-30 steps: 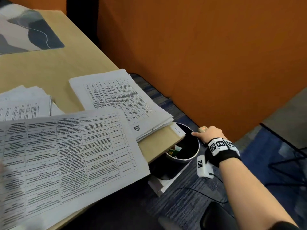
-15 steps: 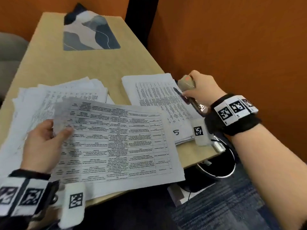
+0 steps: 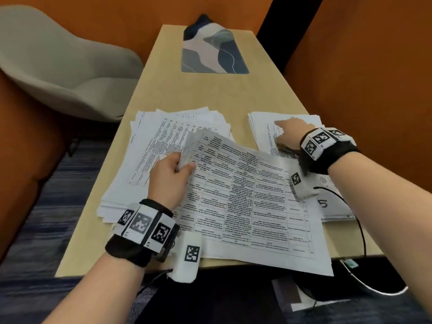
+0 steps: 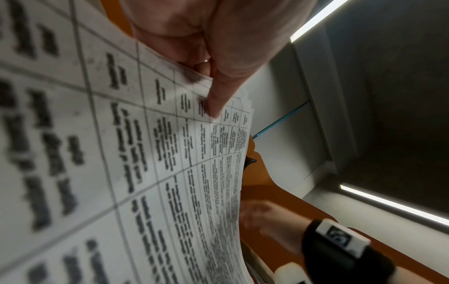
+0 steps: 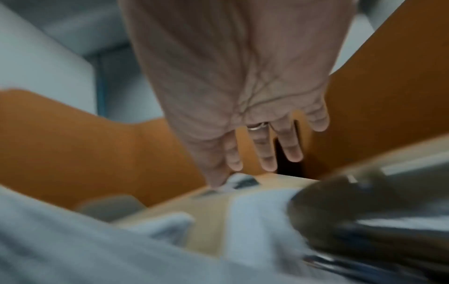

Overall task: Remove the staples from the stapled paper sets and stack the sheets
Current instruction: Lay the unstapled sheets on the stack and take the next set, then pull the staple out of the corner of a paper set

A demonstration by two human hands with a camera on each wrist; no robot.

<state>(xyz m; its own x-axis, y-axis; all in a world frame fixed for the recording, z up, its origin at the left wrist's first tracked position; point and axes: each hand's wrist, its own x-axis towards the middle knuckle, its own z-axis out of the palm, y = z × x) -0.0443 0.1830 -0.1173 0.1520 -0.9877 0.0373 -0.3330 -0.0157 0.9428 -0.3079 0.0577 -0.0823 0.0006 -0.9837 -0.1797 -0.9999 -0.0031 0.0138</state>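
A stapled paper set (image 3: 245,206) printed with tables lies across the near part of the table. My left hand (image 3: 184,166) pinches its far left corner, thumb on top (image 4: 213,107), and the corner is lifted and fanned. My right hand (image 3: 284,126) hovers over the right stack of sheets (image 3: 261,122) with its fingers (image 5: 264,153) straight and holding nothing. A dark blurred staple remover (image 3: 286,149) lies on that stack just under my right wrist, and it shows as a dark shape (image 5: 364,211) in the right wrist view. A messier left stack (image 3: 163,136) lies beyond my left hand.
The narrow wooden table (image 3: 210,97) carries a patterned mat (image 3: 215,52) at its far end. A grey chair (image 3: 70,73) stands to the left and an orange wall (image 3: 362,66) to the right. A black bin (image 3: 378,288) sits below the table's near right corner, with a cable (image 3: 361,225) running over the edge.
My right hand came up from the bin with the staple remover, moved over the right stack and let it go. My left hand took the paper set's corner and lifted it.
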